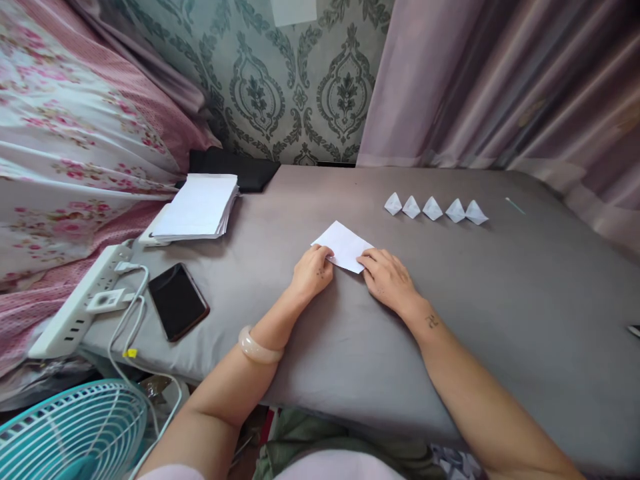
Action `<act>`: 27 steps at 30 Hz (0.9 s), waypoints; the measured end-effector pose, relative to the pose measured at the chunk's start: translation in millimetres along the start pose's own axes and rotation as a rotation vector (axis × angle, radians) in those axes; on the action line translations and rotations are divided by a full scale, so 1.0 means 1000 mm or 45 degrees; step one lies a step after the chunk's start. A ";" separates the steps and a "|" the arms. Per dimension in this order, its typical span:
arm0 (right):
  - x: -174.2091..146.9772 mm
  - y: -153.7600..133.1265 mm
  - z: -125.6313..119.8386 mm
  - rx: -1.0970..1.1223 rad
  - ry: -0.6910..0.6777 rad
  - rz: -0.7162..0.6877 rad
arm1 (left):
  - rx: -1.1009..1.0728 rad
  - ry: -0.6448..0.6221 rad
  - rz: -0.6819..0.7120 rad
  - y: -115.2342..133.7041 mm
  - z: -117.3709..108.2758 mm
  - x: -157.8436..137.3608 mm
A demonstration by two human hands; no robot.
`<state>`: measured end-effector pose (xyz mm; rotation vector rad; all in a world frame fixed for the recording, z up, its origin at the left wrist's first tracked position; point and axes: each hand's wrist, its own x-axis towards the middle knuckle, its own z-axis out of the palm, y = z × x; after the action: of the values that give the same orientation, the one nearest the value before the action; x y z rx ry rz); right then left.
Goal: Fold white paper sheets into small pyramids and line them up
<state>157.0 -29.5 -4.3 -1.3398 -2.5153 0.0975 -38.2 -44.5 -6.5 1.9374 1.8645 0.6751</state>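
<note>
1. A round teal fan with a white wire grille (75,427) stands at the lower left, below the edge of the grey cloth-covered tabletop (500,320).
2. A long white plastic power strip (75,310) lies along the left side, with white plugs and cables in it.
3. Just beside it lies a rectangular dark-screened phone (179,301), screen up.
4. Farther back rests a stack of rectangular white paper sheets (197,207), near a flat black item (253,175).
5. The person's left hand (314,272) pinches the left part of a four-sided white piece of paper (346,241), which is at the middle of the tabletop, between both hands.
6. The right hand (389,275) grips the paper's right part, fingers bent over its edge.
7. Farther right and back, five small pointed white folded-paper shapes (433,209) stand in a row.
8. A thin pale stick (515,205) lies beyond them.
</note>
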 end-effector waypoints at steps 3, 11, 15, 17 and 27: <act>0.002 0.004 0.002 0.158 0.023 0.092 | -0.110 -0.048 -0.018 -0.002 -0.001 0.003; 0.014 0.012 0.018 0.351 0.194 0.338 | -0.200 -0.028 -0.133 -0.002 0.000 0.006; 0.020 0.012 0.024 0.326 0.243 0.399 | -0.185 0.033 -0.195 -0.001 0.004 0.007; 0.022 0.011 0.026 0.307 0.263 0.444 | -0.178 0.048 -0.229 0.000 0.006 0.007; 0.026 0.011 0.030 0.283 0.308 0.537 | -0.103 0.034 -0.349 0.004 0.009 0.011</act>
<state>144.1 0.0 -29.2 -1.6519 -1.9331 0.2753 -29.3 -33.2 -10.5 1.5905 2.0348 0.6805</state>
